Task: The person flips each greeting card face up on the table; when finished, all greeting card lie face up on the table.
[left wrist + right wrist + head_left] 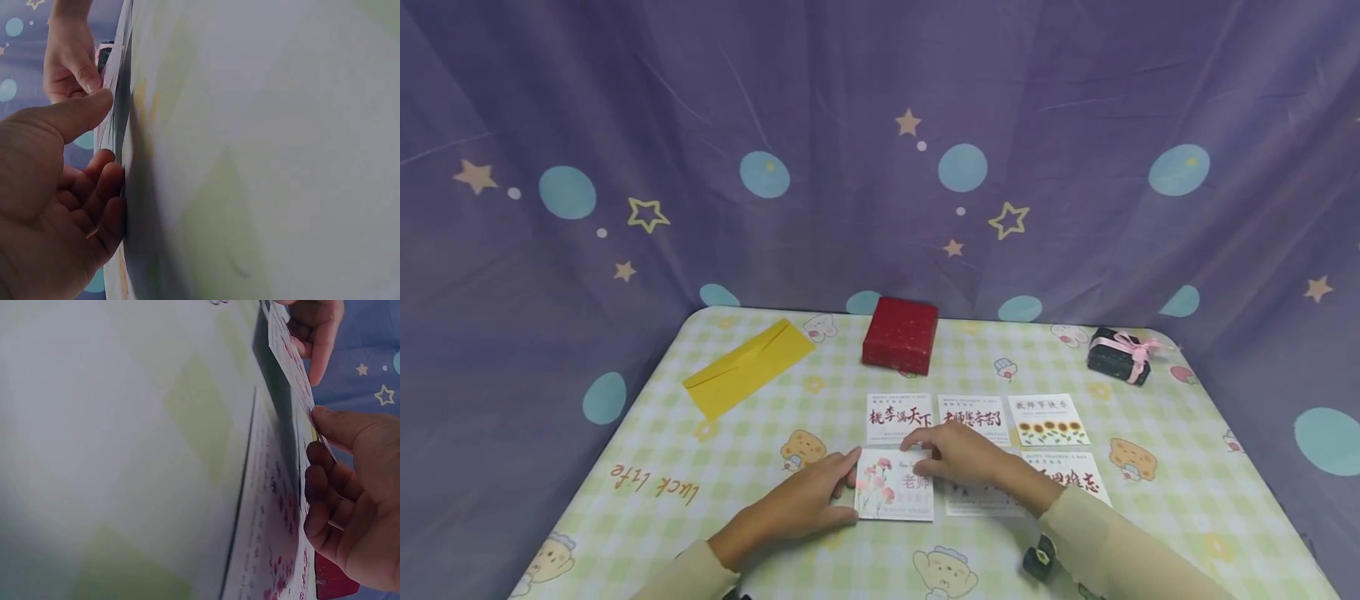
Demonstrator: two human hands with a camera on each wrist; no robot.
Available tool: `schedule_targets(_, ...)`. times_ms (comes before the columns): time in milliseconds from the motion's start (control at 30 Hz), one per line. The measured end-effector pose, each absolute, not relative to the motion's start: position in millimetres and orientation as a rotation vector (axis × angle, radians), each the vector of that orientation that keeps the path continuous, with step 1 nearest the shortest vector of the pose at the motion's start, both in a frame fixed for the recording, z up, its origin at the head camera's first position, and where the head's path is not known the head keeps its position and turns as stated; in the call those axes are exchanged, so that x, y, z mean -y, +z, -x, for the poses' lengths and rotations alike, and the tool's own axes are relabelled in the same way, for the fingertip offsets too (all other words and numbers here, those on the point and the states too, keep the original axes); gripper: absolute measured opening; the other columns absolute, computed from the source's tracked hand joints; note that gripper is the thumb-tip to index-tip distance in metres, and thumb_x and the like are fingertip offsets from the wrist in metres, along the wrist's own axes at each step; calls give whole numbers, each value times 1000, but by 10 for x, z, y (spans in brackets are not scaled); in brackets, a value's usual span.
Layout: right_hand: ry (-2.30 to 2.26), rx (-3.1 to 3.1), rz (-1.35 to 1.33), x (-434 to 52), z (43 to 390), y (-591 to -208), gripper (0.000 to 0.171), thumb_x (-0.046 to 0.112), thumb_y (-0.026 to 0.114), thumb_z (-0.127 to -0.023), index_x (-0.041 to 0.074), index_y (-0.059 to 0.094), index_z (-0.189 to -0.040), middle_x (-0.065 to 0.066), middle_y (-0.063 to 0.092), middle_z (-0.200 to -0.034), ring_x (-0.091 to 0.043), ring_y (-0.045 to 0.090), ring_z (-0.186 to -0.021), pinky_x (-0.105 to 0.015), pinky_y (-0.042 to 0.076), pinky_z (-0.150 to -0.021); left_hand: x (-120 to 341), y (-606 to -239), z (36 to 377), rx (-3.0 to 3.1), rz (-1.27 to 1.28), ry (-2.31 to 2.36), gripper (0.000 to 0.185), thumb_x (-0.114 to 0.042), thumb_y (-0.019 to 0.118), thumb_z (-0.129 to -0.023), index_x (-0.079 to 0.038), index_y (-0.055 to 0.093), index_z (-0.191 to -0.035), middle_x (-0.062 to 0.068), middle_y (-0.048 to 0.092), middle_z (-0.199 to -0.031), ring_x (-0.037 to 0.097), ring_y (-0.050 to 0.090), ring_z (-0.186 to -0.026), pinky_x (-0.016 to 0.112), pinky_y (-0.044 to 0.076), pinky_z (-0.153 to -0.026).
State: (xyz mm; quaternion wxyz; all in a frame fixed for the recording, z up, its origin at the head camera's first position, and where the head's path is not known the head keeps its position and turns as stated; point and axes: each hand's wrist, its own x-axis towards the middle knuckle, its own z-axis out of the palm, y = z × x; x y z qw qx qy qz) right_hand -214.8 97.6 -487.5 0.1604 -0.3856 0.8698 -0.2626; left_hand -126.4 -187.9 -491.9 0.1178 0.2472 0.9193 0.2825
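Note:
A square card with pink flowers [880, 492] lies at the left of the near row of cards, its edge raised off the cloth in the right wrist view. Thumb and fingers of my right hand [966, 454] pinch its right side, seen closer as the right hand [369, 481] there. Along its left edge is my left hand [808, 496], thumb by the near corner and index finger by the far one, loosely spread. Beneath the right hand lies another card [981, 502], mostly hidden. A red-lettered card [1082, 479] is partly covered by the right forearm.
Behind stand two red-lettered cards [898, 417] and a sunflower card [1048, 421] in a row. Farther back are a yellow envelope [748, 367], a red box [901, 333] and a black box with pink ribbon [1116, 357]. A checked cloth [700, 533] covers the table.

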Motion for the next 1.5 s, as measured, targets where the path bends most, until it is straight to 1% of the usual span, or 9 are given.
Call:
schedule_targets(167,-646,-2548,1108,-978,2135,-4883,38,29,75,-92,26,68,-129,20,63,-77,3,52,-64,-20,45,-71,1811,-4921,1271,-2739,-725,782,82,-33,78,-89,7,41,-150,-9,52,-95,-1,44,-78,18,42,-70)
schedule_targets(367,-610,-2591,1122,-989,2118,-4855,37,29,75,-92,25,69,-128,18,61,-73,2,52,-61,-22,45,-70,1740,-4921,1300,-2785,-710,732,77,-32,77,-89,7,45,-147,-9,55,-98,1,44,-78,20,41,-71)
schedule_targets(467,-586,-2608,1125,-991,2123,-4862,36,30,75,-93,26,69,-128,18,64,-76,3,52,-62,-22,45,-71,1720,-4914,1311,-2807,-710,703,76,-32,78,-89,6,46,-147,-9,55,-99,1,45,-81,22,43,-74)
schedule_targets(733,-547,-2641,1162,-982,2156,-4939,36,34,73,-93,27,69,-129,10,75,-109,5,55,-71,-24,50,-77,1705,-4920,1329,-2821,-692,664,77,-33,78,-88,7,47,-146,-9,55,-98,2,47,-83,24,46,-74)
schedule_targets(833,-528,-2670,1166,-976,2133,-4944,36,34,73,-94,27,69,-129,9,74,-118,1,63,-85,-29,54,-86,1707,-4925,1333,-2821,-686,648,76,-34,78,-88,6,48,-145,-9,54,-97,2,46,-80,22,44,-70)
schedule_targets(967,-497,-2730,1155,-957,2076,-4946,35,33,74,-92,27,71,-126,7,71,-109,-7,62,-93,-31,53,-85,1708,-4914,1333,-2813,-650,598,75,-38,77,-88,3,51,-145,-8,49,-90,4,43,-73,21,39,-64)
schedule_targets(1033,-485,-2772,1161,-951,2057,-4955,33,33,76,-90,27,74,-123,7,65,-103,-8,56,-89,-28,50,-79,1707,-4904,1328,-2809,-630,571,76,-40,77,-88,1,51,-146,-9,46,-87,4,41,-71,21,36,-62)
schedule_targets(1133,-460,-2822,1177,-952,2049,-4977,31,35,78,-88,28,76,-119,9,56,-100,-6,47,-85,-24,46,-75,1707,-4895,1323,-2799,-608,562,76,-40,78,-87,1,51,-146,-8,46,-86,5,40,-69,22,35,-60)
schedule_targets(1500,-518,-2781,1156,-989,2105,-5031,32,40,76,-90,31,75,-121,11,57,-99,-2,48,-84,-24,47,-78,1717,-4891,1350,-2762,-591,551,77,-42,77,-88,-1,50,-148,-8,47,-87,5,41,-69,22,36,-59)
